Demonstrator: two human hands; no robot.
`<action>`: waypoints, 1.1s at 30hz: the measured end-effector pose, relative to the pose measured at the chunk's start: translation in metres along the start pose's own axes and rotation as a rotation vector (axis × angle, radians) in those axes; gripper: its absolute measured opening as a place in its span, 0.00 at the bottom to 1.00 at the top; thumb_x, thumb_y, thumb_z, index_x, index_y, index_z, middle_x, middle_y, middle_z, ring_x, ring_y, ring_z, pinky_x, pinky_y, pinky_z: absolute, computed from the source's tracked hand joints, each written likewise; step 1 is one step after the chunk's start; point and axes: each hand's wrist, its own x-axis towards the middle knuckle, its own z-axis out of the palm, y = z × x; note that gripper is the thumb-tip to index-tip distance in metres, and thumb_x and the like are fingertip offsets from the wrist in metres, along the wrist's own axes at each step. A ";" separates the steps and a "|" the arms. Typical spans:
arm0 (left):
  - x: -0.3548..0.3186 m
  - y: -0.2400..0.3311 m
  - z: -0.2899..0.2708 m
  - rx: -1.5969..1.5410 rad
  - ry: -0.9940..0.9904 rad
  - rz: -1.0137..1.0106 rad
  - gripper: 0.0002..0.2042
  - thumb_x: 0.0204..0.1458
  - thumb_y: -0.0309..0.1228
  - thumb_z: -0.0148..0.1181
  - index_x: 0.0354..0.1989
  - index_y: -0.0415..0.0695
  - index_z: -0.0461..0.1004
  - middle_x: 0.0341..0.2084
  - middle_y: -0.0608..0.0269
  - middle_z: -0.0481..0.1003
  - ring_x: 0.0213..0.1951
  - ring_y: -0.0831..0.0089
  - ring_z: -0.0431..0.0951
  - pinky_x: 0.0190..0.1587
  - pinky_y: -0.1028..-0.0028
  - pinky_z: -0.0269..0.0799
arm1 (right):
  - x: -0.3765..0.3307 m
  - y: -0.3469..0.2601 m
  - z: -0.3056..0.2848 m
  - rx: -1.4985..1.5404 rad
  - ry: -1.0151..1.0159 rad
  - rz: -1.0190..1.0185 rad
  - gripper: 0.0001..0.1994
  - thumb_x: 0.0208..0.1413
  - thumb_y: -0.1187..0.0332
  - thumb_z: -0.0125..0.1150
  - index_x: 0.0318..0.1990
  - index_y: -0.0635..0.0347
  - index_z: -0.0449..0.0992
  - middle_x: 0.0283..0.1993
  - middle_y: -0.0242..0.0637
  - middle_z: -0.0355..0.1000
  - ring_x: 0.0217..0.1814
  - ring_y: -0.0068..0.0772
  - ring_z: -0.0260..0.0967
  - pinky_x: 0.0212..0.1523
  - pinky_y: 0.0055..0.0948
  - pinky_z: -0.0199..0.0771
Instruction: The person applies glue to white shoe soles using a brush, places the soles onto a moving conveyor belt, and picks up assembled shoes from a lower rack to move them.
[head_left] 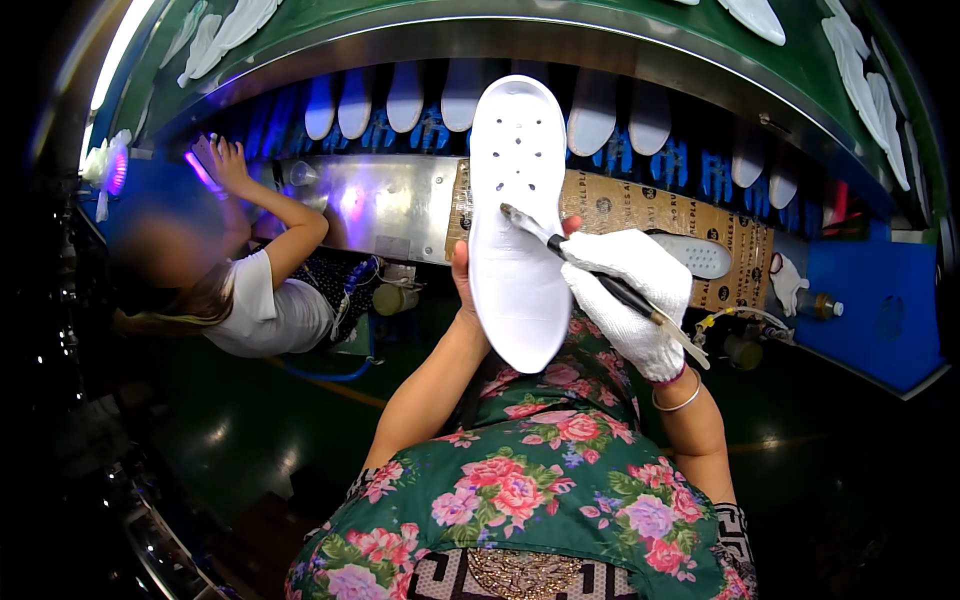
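A long white shoe sole (pixel 522 300) stands nearly upright in front of me, with a group of small holes in its upper half. My bare left hand (pixel 463 285) grips it from behind, thumb at the left edge and fingertips showing at the right edge; the rest is hidden. In a white knit glove, my right hand (pixel 632 290) is closed round the dark handle of a brush (pixel 535 228). The bristle tip meets the face of the sole just below the holes, or hovers very close to it.
A second sole (pixel 700 255) lies on the cardboard-covered bench (pixel 610 205). Behind, soles (pixel 405 97) hang over blue holders, under a green conveyor (pixel 600 12) with white pieces. At left a co-worker (pixel 275 300) handles something under purple light. A glove (pixel 787 283) and bottle (pixel 822 305) are at right.
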 end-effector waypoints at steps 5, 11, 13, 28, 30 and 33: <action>-0.003 -0.003 0.002 0.059 0.224 -0.046 0.50 0.44 0.74 0.50 0.70 0.51 0.53 0.61 0.52 0.65 0.62 0.54 0.67 0.60 0.55 0.69 | 0.004 -0.005 -0.003 -0.033 0.057 -0.065 0.11 0.44 0.76 0.71 0.38 0.63 0.81 0.37 0.42 0.79 0.36 0.36 0.78 0.38 0.29 0.76; -0.003 -0.020 -0.001 0.154 0.247 -0.059 0.51 0.43 0.75 0.49 0.70 0.51 0.53 0.64 0.55 0.62 0.63 0.55 0.64 0.64 0.51 0.62 | 0.022 -0.006 -0.002 -0.146 0.134 -0.195 0.12 0.45 0.77 0.70 0.40 0.62 0.82 0.40 0.42 0.80 0.41 0.39 0.78 0.45 0.32 0.78; -0.006 -0.026 -0.003 0.127 0.225 -0.099 0.50 0.42 0.72 0.55 0.70 0.51 0.54 0.64 0.56 0.62 0.64 0.56 0.64 0.65 0.51 0.62 | 0.029 -0.001 -0.002 -0.170 0.169 -0.248 0.14 0.45 0.79 0.68 0.42 0.63 0.81 0.39 0.43 0.79 0.41 0.42 0.78 0.45 0.34 0.78; -0.013 -0.032 -0.015 0.099 0.248 -0.114 0.48 0.42 0.68 0.61 0.67 0.49 0.59 0.61 0.57 0.67 0.61 0.58 0.68 0.64 0.54 0.63 | 0.009 -0.003 0.011 0.118 0.270 0.049 0.13 0.48 0.76 0.67 0.43 0.66 0.81 0.40 0.43 0.79 0.41 0.36 0.78 0.44 0.31 0.77; -0.008 -0.028 -0.007 0.213 0.244 -0.093 0.49 0.41 0.68 0.60 0.67 0.46 0.58 0.60 0.54 0.67 0.61 0.57 0.68 0.65 0.54 0.63 | 0.009 -0.004 0.013 -0.016 0.215 -0.059 0.13 0.48 0.77 0.66 0.44 0.65 0.81 0.42 0.43 0.79 0.42 0.38 0.78 0.46 0.31 0.77; 0.001 -0.028 -0.008 0.177 0.242 -0.109 0.52 0.41 0.72 0.56 0.69 0.45 0.54 0.62 0.49 0.65 0.62 0.54 0.67 0.65 0.54 0.62 | 0.003 -0.008 0.021 -0.032 0.107 -0.109 0.14 0.48 0.77 0.65 0.44 0.63 0.81 0.41 0.42 0.79 0.42 0.39 0.78 0.47 0.32 0.77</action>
